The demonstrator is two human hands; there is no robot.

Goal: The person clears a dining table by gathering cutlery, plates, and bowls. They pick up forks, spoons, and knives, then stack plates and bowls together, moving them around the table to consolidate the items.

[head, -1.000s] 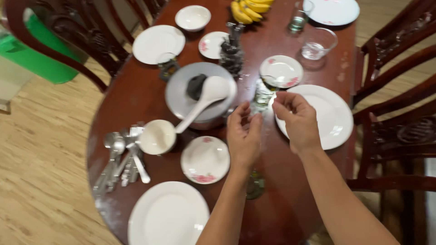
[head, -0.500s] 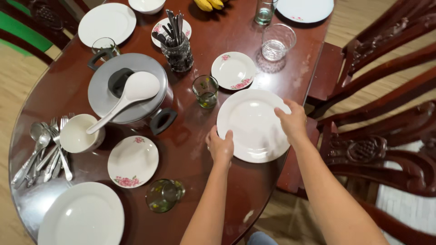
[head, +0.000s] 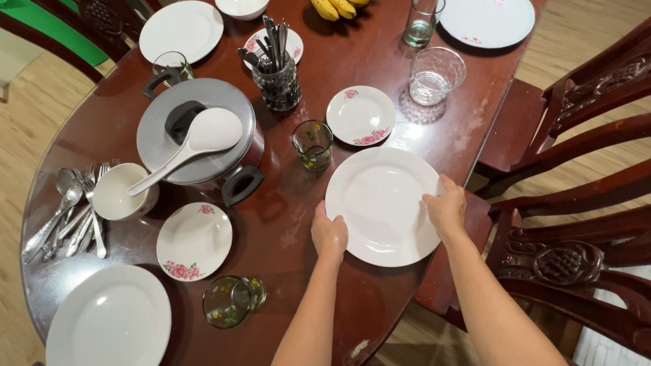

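- Large round white dinner plate (head: 380,203) sits at the near right edge of the dark red-brown oval wooden table (head: 434,146), and both hands are on it, one at each side of its rim.
- Left hand (head: 329,234) grips the near-left rim, fingers curled over the edge; right hand (head: 446,211) clasps the right rim, thumb on top. The hands are well apart, with the plate between them.
- Compared with half a second ago, the plate now lies a touch nearer the person, and the right hand has slid from the far-right rim down to the right side.
- A full second ago neither hand was on the plate: both were raised at the small green-patterned drinking glass (head: 312,144). That glass now stands alone, just beyond the plate's upper left.
- So the attention has passed from the glass to the plate, which looks as if it is being set square before the carved dark wooden chair (head: 563,224).
- Close by: a small white saucer with pink flowers (head: 361,115) just beyond the plate, and a clear ribbed glass bowl (head: 437,75) further off.
- To the left, a grey-lidded pot (head: 196,139) carries a white plastic rice paddle (head: 186,149), well away from the plate.
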